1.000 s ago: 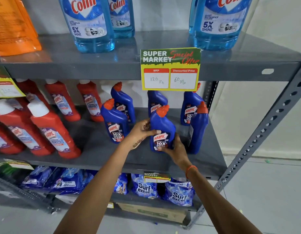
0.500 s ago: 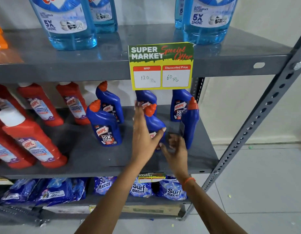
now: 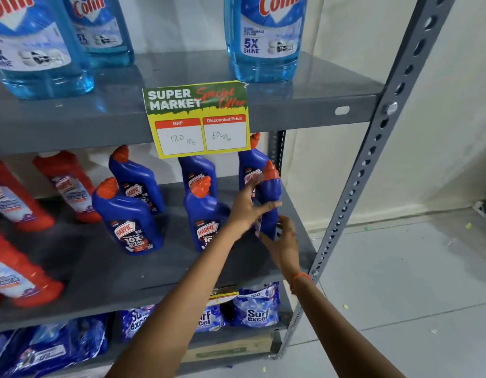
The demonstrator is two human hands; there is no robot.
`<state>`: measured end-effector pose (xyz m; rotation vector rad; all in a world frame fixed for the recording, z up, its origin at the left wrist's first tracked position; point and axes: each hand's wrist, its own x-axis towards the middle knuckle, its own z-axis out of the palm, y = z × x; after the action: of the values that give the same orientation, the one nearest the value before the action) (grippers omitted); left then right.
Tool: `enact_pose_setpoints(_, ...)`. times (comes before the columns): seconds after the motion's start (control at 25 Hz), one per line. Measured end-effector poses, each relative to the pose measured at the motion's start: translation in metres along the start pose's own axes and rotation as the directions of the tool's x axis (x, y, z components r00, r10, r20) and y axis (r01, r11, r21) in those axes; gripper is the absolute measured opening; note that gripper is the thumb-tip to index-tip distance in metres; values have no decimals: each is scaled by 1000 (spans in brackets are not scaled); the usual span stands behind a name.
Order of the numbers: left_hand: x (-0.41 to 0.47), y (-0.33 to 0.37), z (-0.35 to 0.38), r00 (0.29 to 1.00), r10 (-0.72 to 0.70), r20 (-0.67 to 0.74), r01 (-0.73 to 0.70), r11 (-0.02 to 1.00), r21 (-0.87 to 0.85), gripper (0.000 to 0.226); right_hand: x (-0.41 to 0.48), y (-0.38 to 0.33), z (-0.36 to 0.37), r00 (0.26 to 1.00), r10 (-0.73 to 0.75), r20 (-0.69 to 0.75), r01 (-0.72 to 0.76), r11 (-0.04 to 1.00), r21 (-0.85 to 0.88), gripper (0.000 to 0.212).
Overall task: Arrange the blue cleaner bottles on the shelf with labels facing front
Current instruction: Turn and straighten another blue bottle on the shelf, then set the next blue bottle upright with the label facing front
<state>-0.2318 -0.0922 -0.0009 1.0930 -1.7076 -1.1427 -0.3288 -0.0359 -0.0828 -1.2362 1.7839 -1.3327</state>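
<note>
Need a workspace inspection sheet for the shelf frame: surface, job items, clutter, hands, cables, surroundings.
Surface: grey middle shelf.
Job's things: six blue bottles; front right bottle turned sideways, front middle bottle label forward.
Clutter: red bottles at left, price tag above.
Grippers: left hand and right hand open at the sideways bottle, grip not closed.
Cables: nothing seen.
Surroundings: clear blue bottles above, detergent packs below.

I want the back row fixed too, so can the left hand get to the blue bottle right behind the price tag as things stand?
Probably yes. The left hand is at the sideways bottle, near the rear bottle. But the front bottle stands before it, so the hand must pass over or beside that one.
</note>
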Motion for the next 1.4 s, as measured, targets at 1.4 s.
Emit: enact_pose_setpoints(1.4,7,20,4,1000,-28,11,30,913,-407,35,16,-9,-22,999,-14,33,-5,856,517,41)
